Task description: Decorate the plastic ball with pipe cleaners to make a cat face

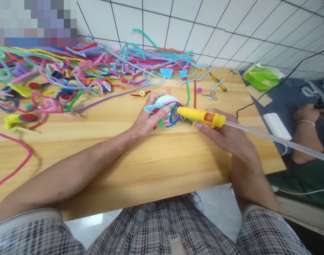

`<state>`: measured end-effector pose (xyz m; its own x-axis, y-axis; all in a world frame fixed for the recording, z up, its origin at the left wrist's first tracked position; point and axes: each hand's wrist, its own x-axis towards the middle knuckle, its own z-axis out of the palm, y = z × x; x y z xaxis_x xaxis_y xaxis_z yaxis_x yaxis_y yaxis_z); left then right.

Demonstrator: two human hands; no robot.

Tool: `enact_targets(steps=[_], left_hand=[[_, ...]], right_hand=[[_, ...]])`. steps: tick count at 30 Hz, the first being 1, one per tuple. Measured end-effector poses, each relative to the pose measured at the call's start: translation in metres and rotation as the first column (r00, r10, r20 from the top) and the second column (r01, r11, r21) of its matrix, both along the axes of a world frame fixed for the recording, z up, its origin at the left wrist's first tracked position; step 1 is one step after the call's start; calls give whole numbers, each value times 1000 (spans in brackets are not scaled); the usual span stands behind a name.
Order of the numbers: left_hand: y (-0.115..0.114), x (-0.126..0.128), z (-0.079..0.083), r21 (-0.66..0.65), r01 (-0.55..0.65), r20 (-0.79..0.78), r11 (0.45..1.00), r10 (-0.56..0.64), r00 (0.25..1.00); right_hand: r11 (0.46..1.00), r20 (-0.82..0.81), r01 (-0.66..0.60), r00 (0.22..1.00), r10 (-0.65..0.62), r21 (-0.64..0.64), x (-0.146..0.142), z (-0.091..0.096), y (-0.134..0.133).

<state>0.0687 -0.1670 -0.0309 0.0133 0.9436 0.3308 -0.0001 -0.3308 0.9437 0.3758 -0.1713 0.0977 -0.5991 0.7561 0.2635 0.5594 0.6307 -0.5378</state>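
- L hand (149,117): closed round multicol. craft piece (168,122), thumb across front.
- Craft piece: approx. centre of table (151,159), held w/ blue ring facing R.
- R hand (222,132): wrapped round yellow glue gun (200,115), nozzle at piece; contact can't tell.
- Glue stick (278,141): clear, long, out gun's rear.
- Pipe cleaners (162,56): asst. cols., heaped, far side.
- Scissors (211,95): nr. yellow-blk. cutter (218,82).

Heaped pipe cleaners (156,58) and scissors (209,96) lie on the wooden table (140,159).

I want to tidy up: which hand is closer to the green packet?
Right. The right hand, holding the yellow glue gun, is left of the green packet and nearer the person; the left hand, on the colourful craft, is farther left.
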Motion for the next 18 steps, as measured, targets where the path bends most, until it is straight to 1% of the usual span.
enact_targets(steps=[4,12,18], left_hand=[[1,-2,-2,1,-5,-6,1000,5,1000],[-3,-1,4,-24,0,-26,1000,-1,1000],[-2,-1,4,-8,8,-24,1000,-8,1000]], right_hand=[[1000,9,-8,1000,8,7,0,2,1],[1000,-7,3,1000,-3,-7,-1,1,0],[1000,5,-21,1000,21,-12,-1,3,-1]])
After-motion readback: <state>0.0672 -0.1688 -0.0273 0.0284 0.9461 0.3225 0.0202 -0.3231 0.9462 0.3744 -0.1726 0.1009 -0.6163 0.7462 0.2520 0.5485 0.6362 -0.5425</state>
